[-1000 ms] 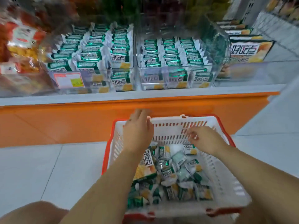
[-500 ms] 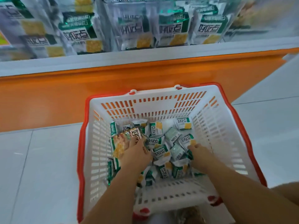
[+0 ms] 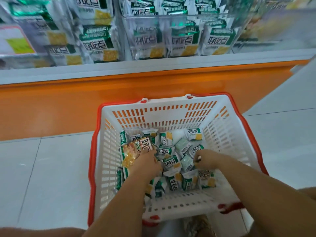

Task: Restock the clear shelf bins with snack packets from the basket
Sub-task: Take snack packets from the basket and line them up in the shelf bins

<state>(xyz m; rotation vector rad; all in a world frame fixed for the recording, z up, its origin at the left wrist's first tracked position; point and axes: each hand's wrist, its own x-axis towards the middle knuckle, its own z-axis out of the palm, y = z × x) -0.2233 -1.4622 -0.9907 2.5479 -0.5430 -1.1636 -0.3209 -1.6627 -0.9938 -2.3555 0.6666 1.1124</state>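
A white basket (image 3: 106, 151) with a red rim stands on the floor and holds several green-and-white snack packets (image 3: 171, 164). Both hands are down inside it. My left hand (image 3: 147, 164) lies on the pile at the left, its fingers curled over a packet (image 3: 145, 144). My right hand (image 3: 206, 159) is at the right of the pile, fingers bent into the packets; whether it holds one is hidden. Above, clear shelf bins (image 3: 181, 35) stand full of upright packets of the same kind.
An orange shelf base (image 3: 68, 103) with a grey ledge runs right behind the basket. Pale floor tiles (image 3: 42, 177) spread to the left and right. A price label (image 3: 15, 41) sits on the left bin's front.
Both hands have dropped from the basket's far rim into the pile of packets. The view has tilted down and closer to the basket.
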